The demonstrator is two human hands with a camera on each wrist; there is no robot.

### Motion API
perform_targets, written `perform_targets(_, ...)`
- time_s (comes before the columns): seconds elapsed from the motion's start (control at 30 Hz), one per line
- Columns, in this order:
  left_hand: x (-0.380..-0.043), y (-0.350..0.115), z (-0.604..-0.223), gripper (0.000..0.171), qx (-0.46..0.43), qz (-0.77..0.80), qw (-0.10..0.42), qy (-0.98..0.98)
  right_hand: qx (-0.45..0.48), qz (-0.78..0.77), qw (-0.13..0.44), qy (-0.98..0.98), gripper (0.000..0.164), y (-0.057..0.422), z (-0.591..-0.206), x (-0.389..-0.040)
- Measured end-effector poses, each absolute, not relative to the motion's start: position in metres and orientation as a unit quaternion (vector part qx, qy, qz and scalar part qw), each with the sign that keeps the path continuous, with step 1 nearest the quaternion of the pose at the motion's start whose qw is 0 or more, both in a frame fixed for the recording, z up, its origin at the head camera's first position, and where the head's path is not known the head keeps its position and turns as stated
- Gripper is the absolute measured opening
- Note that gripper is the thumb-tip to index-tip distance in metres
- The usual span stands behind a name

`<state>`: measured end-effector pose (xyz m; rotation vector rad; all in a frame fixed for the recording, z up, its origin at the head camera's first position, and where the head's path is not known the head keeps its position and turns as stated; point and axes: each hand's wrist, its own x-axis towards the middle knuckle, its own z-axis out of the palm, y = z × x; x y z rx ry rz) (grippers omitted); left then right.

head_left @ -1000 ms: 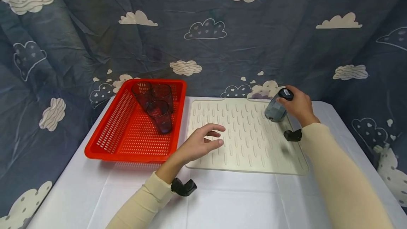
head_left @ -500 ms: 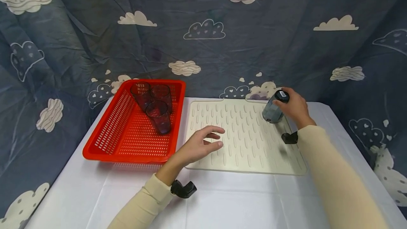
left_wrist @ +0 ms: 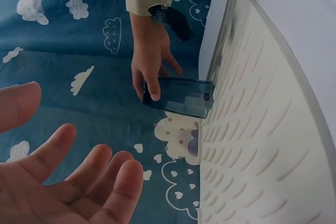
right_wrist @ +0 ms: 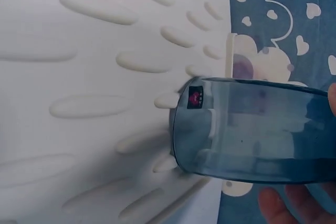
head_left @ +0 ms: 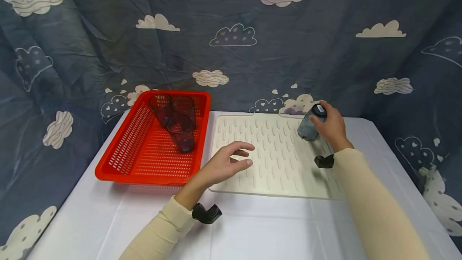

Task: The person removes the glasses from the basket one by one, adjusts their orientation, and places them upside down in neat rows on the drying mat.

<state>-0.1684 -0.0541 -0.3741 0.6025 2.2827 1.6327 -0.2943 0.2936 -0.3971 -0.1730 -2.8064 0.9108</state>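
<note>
- Blue-tinted glass tumbler (head_left: 308, 128) is over at the far right corner of the off-white ridged drying mat (head_left: 267, 163), flipped mouth down, rim right at the mat's surface. Can't swear from here that it's resting its full weight on it.
- Right hand (head_left: 331, 126) has it by the base end, thumb on one side and fingers round the other, so yeah, a proper hold.
- Small dark sticker (right_wrist: 195, 97) with a reddish mark sits near the tumbler's rim.
- Left hand (head_left: 229, 163) is just hanging out above the left part of the mat, fingers spread and loosely bent, thumb well apart from them, nothing in it.
- Red perforated plastic basket (head_left: 146, 179) is off to the left of the mat, with three see-through tumblers (head_left: 180, 131) bunched in its back right part, mouths up and leaning a bit.
- White tablecloth (head_left: 260, 232) under everything, dark blue cloud-print curtain (head_left: 231, 7) behind.
- Cream sleeves (head_left: 162, 232) on both arms, plus a black wrist camera (head_left: 207, 214) strapped at each cuff.
</note>
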Motion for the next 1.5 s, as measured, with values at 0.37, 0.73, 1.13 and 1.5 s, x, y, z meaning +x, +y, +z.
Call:
perform_targets(0.37, -0.168, -0.068, -0.362, 0.037, 0.221, 0.544, 0.126, 0.800, -0.058, 0.289, 0.092, -0.951, 0.071, 0.299, -0.391, -0.293)
perform_targets(0.73, -0.162, -0.114, -0.324, 0.040, 0.206, 0.536, 0.058, 0.817, -0.045, 0.299, 0.120, -0.945, 0.067, 0.300, -0.375, -0.291)
perform_targets(1.13, -0.162, -0.163, -0.295, 0.032, 0.188, 0.509, -0.020, 0.840, -0.036, 0.315, 0.149, -0.936, 0.062, 0.302, -0.341, -0.271)
perform_targets(1.5, -0.172, -0.185, -0.282, 0.029, 0.143, 0.505, -0.036, 0.851, 0.033, 0.355, 0.188, -0.915, 0.054, 0.260, -0.309, -0.248)
